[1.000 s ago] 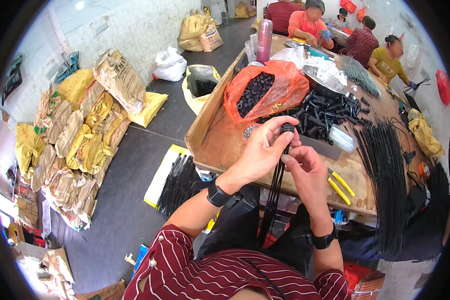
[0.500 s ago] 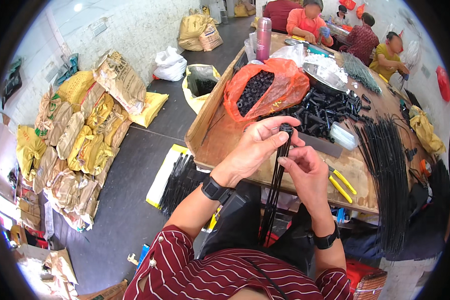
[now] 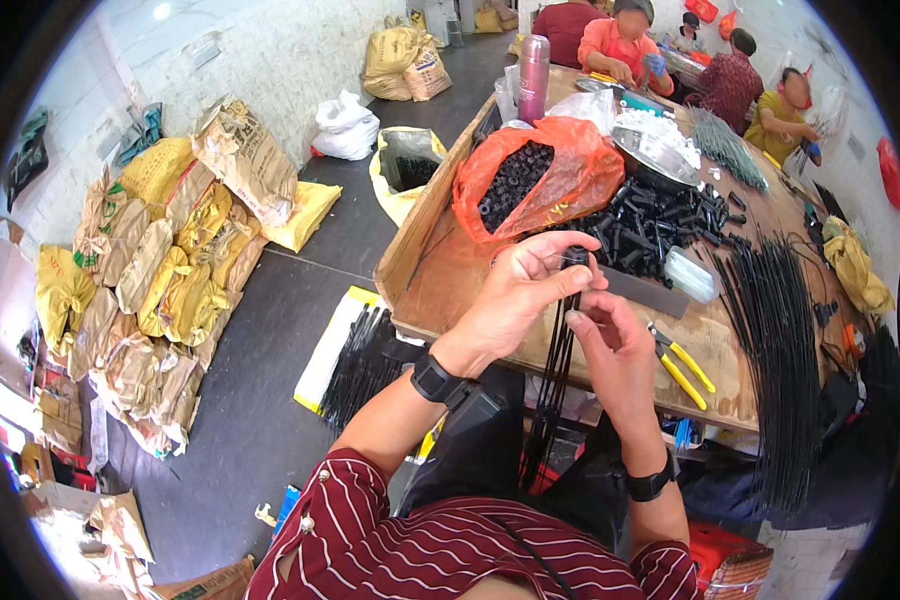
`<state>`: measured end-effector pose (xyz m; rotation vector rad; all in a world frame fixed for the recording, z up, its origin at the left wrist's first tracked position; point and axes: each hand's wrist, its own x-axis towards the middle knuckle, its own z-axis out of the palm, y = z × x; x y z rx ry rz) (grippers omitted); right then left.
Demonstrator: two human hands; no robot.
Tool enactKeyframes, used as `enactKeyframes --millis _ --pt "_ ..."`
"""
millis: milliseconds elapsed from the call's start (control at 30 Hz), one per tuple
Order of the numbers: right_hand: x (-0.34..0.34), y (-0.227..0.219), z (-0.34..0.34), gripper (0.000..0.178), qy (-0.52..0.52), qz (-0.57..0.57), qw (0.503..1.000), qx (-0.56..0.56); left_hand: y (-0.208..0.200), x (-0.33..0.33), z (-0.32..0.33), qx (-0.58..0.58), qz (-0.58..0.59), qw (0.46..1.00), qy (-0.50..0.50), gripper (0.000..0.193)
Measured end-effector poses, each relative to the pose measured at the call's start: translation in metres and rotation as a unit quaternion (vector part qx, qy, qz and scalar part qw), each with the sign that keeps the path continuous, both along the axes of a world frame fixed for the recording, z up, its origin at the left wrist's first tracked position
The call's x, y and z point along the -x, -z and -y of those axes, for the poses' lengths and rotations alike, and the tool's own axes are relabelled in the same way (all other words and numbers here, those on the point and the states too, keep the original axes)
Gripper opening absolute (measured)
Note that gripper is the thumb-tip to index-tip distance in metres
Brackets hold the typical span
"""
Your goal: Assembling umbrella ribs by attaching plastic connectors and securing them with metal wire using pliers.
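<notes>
My left hand (image 3: pixel 530 285) is closed, thumb and fingers round a small round black cap (image 3: pixel 576 257). Below the cap hangs a bundle of thin black rods (image 3: pixel 550 400), running down between my legs. My right hand (image 3: pixel 615 340) is beside the bundle's upper part just under the cap, thumb and forefinger pinched together at the rods. Whether one rod alone is in that pinch is hidden. On the wooden table (image 3: pixel 530 345) beyond my hands, an orange plastic bag (image 3: pixel 590 170) holds many small black ring-shaped parts (image 3: pixel 515 180).
Black tubular parts (image 3: pixel 660 220) are heaped beside the bag. Yellow-handled pliers (image 3: pixel 682 370) and a long bundle of black rods (image 3: pixel 770 370) lie to the right. A pink flask (image 3: pixel 533 80) stands at the back. Sacks (image 3: pixel 160 270) are piled at left. Several people sit beyond.
Both hands keep nearly the same place round the cap and rods. The rods below have spread slightly, and the whole view has shifted a little.
</notes>
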<state>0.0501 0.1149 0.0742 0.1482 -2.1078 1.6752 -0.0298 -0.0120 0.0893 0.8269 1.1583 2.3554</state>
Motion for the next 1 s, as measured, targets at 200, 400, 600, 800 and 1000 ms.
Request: enactKeyframes --millis 200,400,600,800,1000 --pt "-0.006 0.016 0.002 0.023 -0.093 0.091 0.987 0.091 -0.008 -0.010 -0.014 0.082 -0.056 0.990 -0.103 0.038" --pt "-0.002 0.024 -0.014 0.029 -0.257 0.147 0.918 0.263 -0.016 -0.007 -0.002 0.072 0.009 0.995 0.063 0.034" --pt "0.000 0.029 -0.019 0.031 -0.276 0.162 0.904 0.284 -0.006 -0.007 -0.012 0.104 -0.055 0.993 -0.031 0.029" --pt "-0.001 0.032 -0.022 0.034 -0.296 0.165 0.880 0.332 -0.011 -0.006 -0.007 0.097 0.008 0.995 0.035 0.023" --pt "-0.005 0.014 -0.029 0.030 -0.211 0.224 0.936 0.173 -0.006 -0.008 -0.007 0.062 0.006 0.997 0.054 0.018"
